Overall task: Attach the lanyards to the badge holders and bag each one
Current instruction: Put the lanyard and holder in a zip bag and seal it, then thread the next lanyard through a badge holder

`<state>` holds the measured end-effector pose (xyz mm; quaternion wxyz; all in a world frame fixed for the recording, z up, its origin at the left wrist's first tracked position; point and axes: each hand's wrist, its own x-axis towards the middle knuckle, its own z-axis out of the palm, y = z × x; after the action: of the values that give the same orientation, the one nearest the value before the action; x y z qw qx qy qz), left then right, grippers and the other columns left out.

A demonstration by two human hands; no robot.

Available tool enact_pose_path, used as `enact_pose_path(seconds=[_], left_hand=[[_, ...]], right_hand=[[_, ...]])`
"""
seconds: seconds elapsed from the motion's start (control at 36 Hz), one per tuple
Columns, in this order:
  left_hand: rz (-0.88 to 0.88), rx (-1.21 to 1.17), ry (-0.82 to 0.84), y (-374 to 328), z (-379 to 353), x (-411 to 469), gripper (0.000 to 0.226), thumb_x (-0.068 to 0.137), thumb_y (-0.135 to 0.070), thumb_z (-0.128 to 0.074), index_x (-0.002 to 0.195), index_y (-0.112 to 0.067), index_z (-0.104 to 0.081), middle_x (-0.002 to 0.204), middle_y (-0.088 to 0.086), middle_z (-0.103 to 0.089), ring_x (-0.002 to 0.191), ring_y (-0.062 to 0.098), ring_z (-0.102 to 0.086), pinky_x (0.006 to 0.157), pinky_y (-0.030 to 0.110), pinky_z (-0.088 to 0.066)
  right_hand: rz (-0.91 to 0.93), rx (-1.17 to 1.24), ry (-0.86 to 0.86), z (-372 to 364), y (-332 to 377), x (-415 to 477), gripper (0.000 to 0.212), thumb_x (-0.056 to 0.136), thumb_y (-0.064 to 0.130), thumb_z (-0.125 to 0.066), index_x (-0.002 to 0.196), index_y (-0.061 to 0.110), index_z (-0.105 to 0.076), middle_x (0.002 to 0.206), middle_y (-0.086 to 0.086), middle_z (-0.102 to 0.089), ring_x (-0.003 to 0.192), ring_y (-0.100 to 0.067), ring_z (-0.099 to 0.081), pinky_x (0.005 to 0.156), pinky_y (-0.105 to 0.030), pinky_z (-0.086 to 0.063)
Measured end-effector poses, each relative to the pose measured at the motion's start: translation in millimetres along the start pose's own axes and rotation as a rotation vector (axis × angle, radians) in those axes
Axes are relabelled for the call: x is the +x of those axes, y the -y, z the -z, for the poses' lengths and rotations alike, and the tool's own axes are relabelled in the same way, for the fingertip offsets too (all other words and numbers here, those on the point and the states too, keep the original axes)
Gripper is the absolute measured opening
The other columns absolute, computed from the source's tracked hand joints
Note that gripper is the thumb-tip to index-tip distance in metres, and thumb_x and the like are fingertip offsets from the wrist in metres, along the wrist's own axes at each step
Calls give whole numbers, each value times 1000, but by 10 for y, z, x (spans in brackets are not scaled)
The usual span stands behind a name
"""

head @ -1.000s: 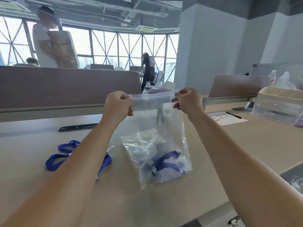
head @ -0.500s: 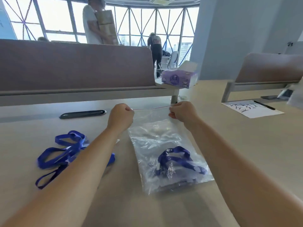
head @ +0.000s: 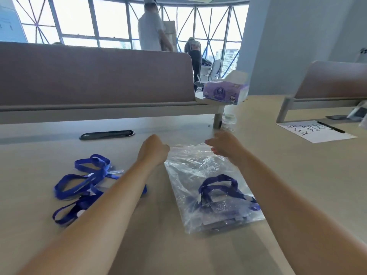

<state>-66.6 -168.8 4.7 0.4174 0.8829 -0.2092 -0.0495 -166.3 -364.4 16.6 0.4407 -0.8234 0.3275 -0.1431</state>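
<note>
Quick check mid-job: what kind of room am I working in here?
Most likely an open-plan office: a long shared desk with fabric divider screens, a cable slot set into the desktop, and an office chair by the tall windows.

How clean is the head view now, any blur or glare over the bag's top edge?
Head view: right hand smeared by motion blur, its grip unreadable; head view: glare streaks the upper half of the bag, seal line faint; head view: windows blown out, people there backlit; head view: wide-angle bends the top of the divider.
</note>
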Motion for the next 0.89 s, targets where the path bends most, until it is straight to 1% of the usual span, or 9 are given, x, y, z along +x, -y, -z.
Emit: enact_pose_path(seconds=[0.06, 0.08, 0.28, 0.33, 0.39, 0.47, 0.58, 0.72, 0.89], left_hand=[[-43, 19, -9, 26, 61, -2, 38, 95, -20, -55, 132, -9, -54, 135, 6, -55, 113, 26, -54, 83, 25, -34], [-70, 22, -18, 32, 101, -15, 43, 95, -22, -56, 136, -10, -53, 138, 5, -55, 110, 22, -55, 82, 25, -35], [-234, -26, 33, 41, 560, -356, 25, 96, -32, -58, 115, -17, -66, 111, -3, -67, 95, 15, -62, 76, 27, -41], [-254, -35, 50, 75, 745, -488, 21, 97, -32, -57, 110, -19, -67, 105, -3, -68, 92, 15, -64, 79, 32, -49], [-271, -42, 50, 162, 942, -604, 20, 97, -32, -57, 106, -20, -69, 99, -3, -70, 93, 17, -66, 88, 42, -55], [-261, -52, 38, 328, 1253, -791, 16, 96, -30, -57, 96, -21, -70, 92, -4, -73, 87, 14, -69, 87, 46, -57], [-244, -49, 6, 559, 1610, -1004, 15, 97, -25, -55, 90, -21, -68, 86, -5, -74, 78, 10, -71, 83, 42, -59], [-226, -21, -20, 914, 1956, -1149, 15, 95, -20, -57, 86, -20, -69, 80, -3, -73, 76, 16, -72, 82, 45, -59], [-208, 68, -12, 1245, 2143, -1214, 19, 96, -19, -57, 80, -24, -66, 77, -2, -73, 73, 19, -70, 81, 47, -58]], right_hand=[[46, -62, -4, -7, 83, -95, 51, 78, 38, -65, 120, 10, -61, 118, -14, -66, 107, -33, -65, 93, -48, -54], [71, -77, -9, -20, 131, -141, 52, 80, 38, -66, 125, 12, -60, 120, -12, -66, 109, -32, -64, 95, -47, -53], [297, -132, -3, -312, 595, -629, 41, 84, 34, -67, 120, 15, -62, 113, -4, -67, 101, -23, -65, 93, -46, -53], [353, -132, 11, -437, 724, -792, 35, 84, 33, -68, 115, 17, -64, 108, -2, -67, 95, -23, -66, 90, -45, -54], [401, -158, 32, -568, 843, -957, 32, 86, 33, -67, 114, 19, -64, 108, 0, -66, 90, -22, -66, 86, -40, -55], [474, -210, 67, -785, 994, -1174, 29, 88, 35, -65, 114, 20, -65, 108, 4, -65, 80, -18, -64, 73, -29, -49], [540, -311, 131, -1123, 1171, -1381, 29, 90, 35, -63, 115, 20, -65, 108, 5, -65, 89, -16, -61, 75, -26, -46], [603, -436, 239, -1530, 1362, -1546, 27, 91, 35, -62, 114, 21, -66, 111, 5, -67, 97, -15, -60, 89, -29, -49], [631, -526, 355, -1848, 1466, -1653, 19, 87, 30, -67, 104, 22, -71, 98, 8, -67, 89, -14, -61, 77, -25, -45]])
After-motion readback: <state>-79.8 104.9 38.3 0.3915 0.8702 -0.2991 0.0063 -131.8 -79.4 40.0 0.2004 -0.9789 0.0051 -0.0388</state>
